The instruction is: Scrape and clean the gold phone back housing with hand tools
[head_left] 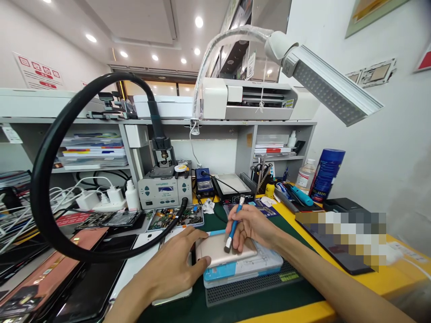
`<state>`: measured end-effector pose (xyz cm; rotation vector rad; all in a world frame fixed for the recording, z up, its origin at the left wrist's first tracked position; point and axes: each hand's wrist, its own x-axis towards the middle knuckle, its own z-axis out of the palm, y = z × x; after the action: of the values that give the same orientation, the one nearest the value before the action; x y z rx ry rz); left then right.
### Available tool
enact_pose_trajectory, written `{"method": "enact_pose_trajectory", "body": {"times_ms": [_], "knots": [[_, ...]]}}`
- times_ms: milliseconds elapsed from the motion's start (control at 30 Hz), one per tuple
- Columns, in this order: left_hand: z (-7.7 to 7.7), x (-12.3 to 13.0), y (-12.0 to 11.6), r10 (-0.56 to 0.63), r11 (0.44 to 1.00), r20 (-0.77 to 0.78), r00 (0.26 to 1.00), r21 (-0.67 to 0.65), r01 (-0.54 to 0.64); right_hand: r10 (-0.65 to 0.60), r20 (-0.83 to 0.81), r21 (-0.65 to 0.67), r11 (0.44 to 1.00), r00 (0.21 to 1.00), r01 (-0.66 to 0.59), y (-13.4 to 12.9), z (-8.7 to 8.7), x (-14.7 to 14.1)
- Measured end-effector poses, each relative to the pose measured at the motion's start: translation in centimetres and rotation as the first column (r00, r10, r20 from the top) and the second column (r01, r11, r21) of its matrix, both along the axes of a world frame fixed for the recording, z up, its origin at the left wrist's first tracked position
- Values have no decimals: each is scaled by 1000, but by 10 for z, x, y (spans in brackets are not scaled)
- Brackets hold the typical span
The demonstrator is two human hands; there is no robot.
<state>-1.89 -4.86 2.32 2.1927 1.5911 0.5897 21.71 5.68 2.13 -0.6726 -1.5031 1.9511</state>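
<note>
Head view: the right hand [251, 224] pinches a blue-handled pen-like tool [235, 224] between thumb and fingers, tilted over a gold phone [225, 250], apparently for fine control. The left hand [178, 264] has its thumb and fingers spread across the phone's left end, seemingly steadying it. The phone lies flat on a blue-and-white box [242, 268], evidently serving as a raised support, above a perforated grey pad [249, 287].

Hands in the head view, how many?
2. Left hand: at the left end of the gold device. Right hand: over the same device, gripping the blue tool. No others visible; can't rule out any behind the clutter.
</note>
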Motion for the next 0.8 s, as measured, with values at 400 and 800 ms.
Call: {"method": "enact_pose_trajectory", "body": {"times_ms": [400,800], "knots": [[-2,1,-1,4,1000,-20,1000,-13,-4,-93,30,50,995,995,92,-3,2,-1],[-3,2,1,11,999,-15,1000,36,-10,-76,39,69,995,996,73,-4,2,-1]]}}
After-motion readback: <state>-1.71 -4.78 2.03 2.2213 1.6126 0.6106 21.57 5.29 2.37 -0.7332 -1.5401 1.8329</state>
